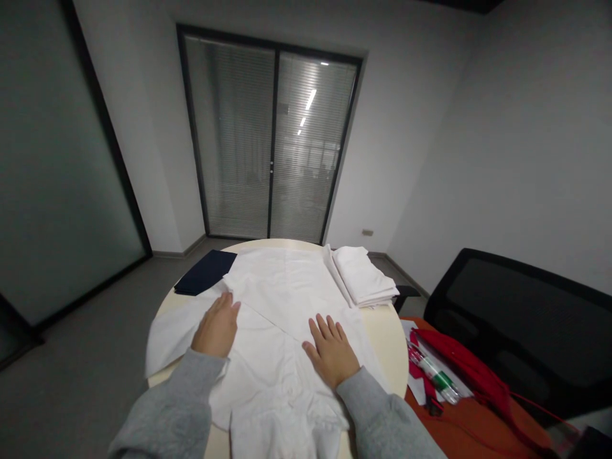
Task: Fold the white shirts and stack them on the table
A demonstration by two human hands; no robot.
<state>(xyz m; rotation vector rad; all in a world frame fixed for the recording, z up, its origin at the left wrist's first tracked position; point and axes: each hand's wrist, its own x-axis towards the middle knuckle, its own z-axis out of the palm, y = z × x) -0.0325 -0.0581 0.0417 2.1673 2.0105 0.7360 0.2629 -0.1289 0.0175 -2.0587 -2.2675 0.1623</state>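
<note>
A white shirt (282,287) lies spread over a round table, with a button strip down its middle and a diagonal fold edge between my hands. Part of it reaches out to the left edge of the table, and its near end is bunched and hangs toward me. My left hand (217,325) rests on the shirt's left side, fingers close together and curving over the cloth, with no clear grip on it. On the right side, my right hand (332,349) lies flat on the fabric with its fingers spread. Grey sleeves cover both forearms.
Folded white cloths (366,277) are stacked at the table's (396,350) back right. Folded dark navy fabric (205,273) lies at its back left. To the right, an orange-brown surface holds a red strapped bag (459,357) and a plastic bottle (437,376), beside a black mesh chair (516,312).
</note>
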